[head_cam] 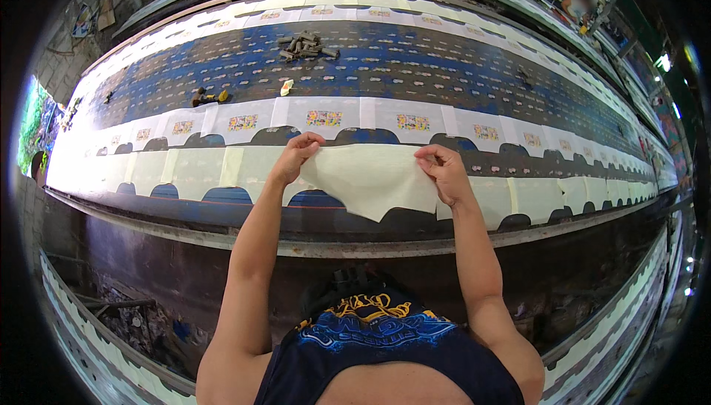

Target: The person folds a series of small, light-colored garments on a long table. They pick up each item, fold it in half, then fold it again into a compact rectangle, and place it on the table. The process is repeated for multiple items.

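Note:
My left hand [299, 156] pinches one upper corner of a pale cream cut fabric piece [377, 177], and my right hand [442, 169] pinches the other. The piece hangs between them over the near edge of a long printing table, its lower edge dipping to a point. Similar cream pieces [278, 160] lie in a row to the left, and more cream pieces [536, 199] lie to the right. Just beyond my hands runs a row of white fabric pieces [355, 113], several bearing a colourful printed rectangle [324, 119].
A pile of short dark cylinders [305, 46] sits on the blue and dark tabletop [389, 60]. Nearer are a small yellow-and-brown object [211, 96] and a crumpled scrap [286, 87]. The table's metal edge [355, 248] runs before me. A person [577, 5] is at the far upper right.

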Demonstrator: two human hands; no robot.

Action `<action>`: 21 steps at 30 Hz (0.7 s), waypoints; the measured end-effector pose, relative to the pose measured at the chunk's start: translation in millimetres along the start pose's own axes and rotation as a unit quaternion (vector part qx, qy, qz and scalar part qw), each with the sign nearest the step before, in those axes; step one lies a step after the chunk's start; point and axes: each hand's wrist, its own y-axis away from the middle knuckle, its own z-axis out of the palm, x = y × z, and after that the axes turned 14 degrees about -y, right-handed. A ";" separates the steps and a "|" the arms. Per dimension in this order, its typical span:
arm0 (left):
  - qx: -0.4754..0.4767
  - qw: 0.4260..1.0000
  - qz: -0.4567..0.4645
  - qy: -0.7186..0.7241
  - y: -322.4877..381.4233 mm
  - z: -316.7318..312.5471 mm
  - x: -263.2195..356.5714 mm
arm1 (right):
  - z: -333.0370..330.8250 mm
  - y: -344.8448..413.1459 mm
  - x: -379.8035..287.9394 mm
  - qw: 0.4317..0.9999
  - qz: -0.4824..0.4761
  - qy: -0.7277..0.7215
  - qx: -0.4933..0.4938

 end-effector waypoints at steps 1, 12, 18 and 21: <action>-0.004 0.999 -0.021 -0.026 -1.0 5.2 5.1 | -13.6 -4.3 8.8 0.999 -0.001 0.022 0.029; 0.065 0.899 0.095 -0.423 -29.9 32.0 -27.1 | -105.3 -25.3 96.3 0.952 -0.039 0.269 0.138; 0.109 0.914 0.083 -0.382 -37.9 28.0 -31.3 | -112.6 -31.7 103.5 0.920 -0.113 0.348 0.142; 0.102 0.908 0.083 -0.397 -40.3 30.0 -33.2 | -116.8 -39.8 104.1 0.916 -0.120 0.352 0.149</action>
